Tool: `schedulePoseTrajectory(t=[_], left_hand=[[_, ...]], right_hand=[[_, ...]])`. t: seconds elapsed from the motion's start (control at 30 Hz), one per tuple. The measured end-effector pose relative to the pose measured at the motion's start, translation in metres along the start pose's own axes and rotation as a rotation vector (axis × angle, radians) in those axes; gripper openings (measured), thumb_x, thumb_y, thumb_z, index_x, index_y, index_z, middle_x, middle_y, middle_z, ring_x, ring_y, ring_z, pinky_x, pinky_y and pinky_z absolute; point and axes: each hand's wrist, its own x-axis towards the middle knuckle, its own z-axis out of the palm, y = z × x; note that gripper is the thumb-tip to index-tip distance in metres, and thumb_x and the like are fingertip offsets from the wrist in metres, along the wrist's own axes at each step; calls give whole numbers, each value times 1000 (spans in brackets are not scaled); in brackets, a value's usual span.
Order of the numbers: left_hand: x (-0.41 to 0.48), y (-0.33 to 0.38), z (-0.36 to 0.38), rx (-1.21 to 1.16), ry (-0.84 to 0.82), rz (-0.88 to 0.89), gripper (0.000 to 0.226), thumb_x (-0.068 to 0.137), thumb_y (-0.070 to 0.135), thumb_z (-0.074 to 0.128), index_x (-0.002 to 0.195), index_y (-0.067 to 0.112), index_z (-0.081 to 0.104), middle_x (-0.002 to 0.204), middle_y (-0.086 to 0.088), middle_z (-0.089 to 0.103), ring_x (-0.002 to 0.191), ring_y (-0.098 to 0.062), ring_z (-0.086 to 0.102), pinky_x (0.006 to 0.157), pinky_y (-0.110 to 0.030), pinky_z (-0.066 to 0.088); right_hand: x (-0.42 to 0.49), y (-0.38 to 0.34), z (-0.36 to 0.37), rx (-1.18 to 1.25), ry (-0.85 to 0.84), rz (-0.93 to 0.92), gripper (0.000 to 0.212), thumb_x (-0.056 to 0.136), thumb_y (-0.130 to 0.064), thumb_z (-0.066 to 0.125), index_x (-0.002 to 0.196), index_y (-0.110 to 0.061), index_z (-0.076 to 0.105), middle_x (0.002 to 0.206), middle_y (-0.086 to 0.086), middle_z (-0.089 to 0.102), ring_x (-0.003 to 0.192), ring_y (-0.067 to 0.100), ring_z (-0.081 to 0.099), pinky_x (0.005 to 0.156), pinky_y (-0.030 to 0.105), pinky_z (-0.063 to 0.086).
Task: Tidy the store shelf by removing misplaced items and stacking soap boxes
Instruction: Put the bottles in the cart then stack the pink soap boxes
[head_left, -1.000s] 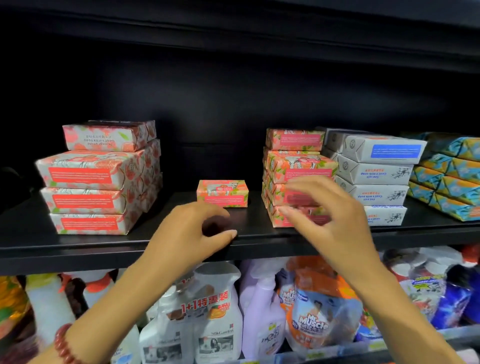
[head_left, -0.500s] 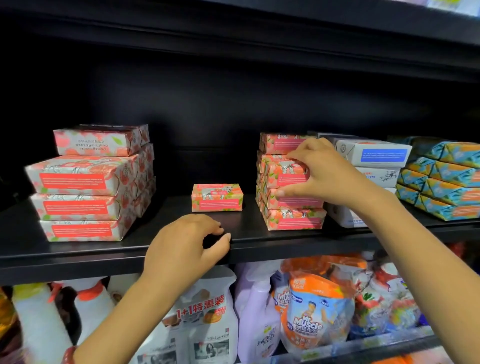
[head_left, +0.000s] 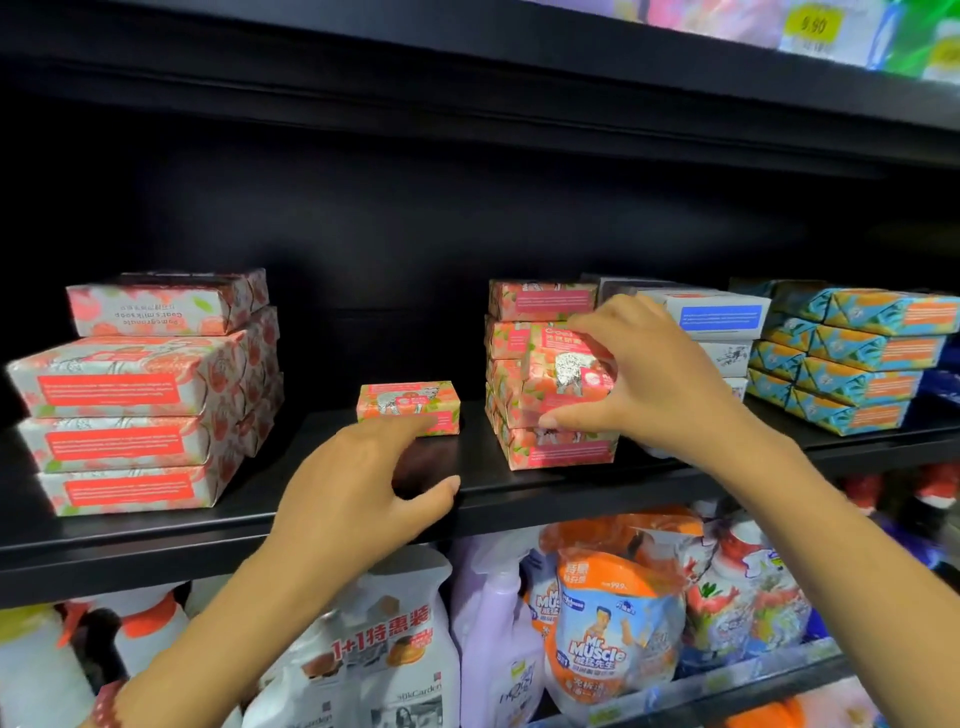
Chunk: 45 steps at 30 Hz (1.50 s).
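Observation:
My right hand (head_left: 654, 384) grips a pink floral soap box (head_left: 566, 374), tipped so its face shows, in front of the middle stack of pink soap boxes (head_left: 545, 452). My left hand (head_left: 358, 493) hovers at the front edge of the black shelf (head_left: 208, 540), fingers loosely curled and holding nothing. Just beyond its fingertips lies a single small pink soap box (head_left: 409, 405). A taller stack of larger pink soap boxes (head_left: 140, 400) stands at the left.
White soap boxes (head_left: 722, 317) with blue labels are stacked behind my right hand, with blue-and-orange soap boxes (head_left: 857, 358) further right. The lower shelf holds spray bottles (head_left: 379, 660) and a Mr Muscle refill pouch (head_left: 608, 639). Another shelf runs overhead.
My right hand has pulled one pink box out of the middle stack and tipped it forward. My left hand has opened a little and reached slightly toward the single box.

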Motion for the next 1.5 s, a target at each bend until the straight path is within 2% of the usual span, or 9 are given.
schedulePoseTrajectory(t=[0.1,0.23,0.4,0.77,0.87,1.0,1.13,1.33,1.5], left_hand=[[22,16,0,-92,27,60,71,70,63,58,132,28,52,126,13,58,114,-8,54,87,-20,43],[60,43,4,-178,-1,144,59,73,46,74,127,28,57,115,17,55,107,-1,50,82,-6,35],[86,52,27,5,-77,143,66,72,62,66,129,30,56,127,3,54,118,-17,46,99,-35,41],[89,64,31,-15,-103,4,76,69,57,74,130,20,51,126,0,58,116,-19,52,89,-31,46],[78,59,18,-89,-32,40,66,68,51,77,123,19,60,117,3,64,105,-13,59,79,-20,42],[53,34,-4,-199,88,19,61,64,49,80,114,19,65,101,8,67,92,-7,61,79,-26,49],[38,7,-21,-261,231,-71,54,65,37,82,111,14,66,89,16,60,80,5,57,72,-11,42],[49,-14,-16,-209,269,-164,56,67,38,82,112,12,64,102,2,64,91,-9,57,81,-29,47],[64,-29,2,-255,164,-250,67,65,39,84,121,16,55,110,2,62,95,-10,58,77,-21,48]], right_hand=[[-27,4,-5,15,15,24,87,58,-69,66,131,-26,46,113,-11,44,107,5,34,83,26,36],[-50,15,-7,4,29,59,99,46,-82,45,126,-24,52,103,-14,40,98,0,30,78,28,37],[-70,29,-4,9,48,116,99,46,-83,43,121,-20,58,98,-11,44,96,4,33,77,30,38],[-72,26,-2,47,21,137,98,44,-82,49,121,-23,57,99,-12,44,96,3,34,78,29,39],[-65,20,0,58,10,123,92,47,-77,57,122,-24,56,99,-13,43,97,3,34,79,31,41],[-53,11,4,72,-12,74,99,45,-81,48,127,-26,51,102,-15,40,97,0,30,78,27,38],[-43,0,12,101,-21,24,95,49,-78,55,127,-25,52,103,-17,39,101,3,34,81,27,37],[-33,-15,21,128,-27,-33,101,46,-79,45,131,-25,47,122,-10,46,112,6,35,82,22,31],[-32,-15,20,155,0,-47,100,46,-80,46,130,-26,49,118,-10,47,110,6,36,81,24,34]])
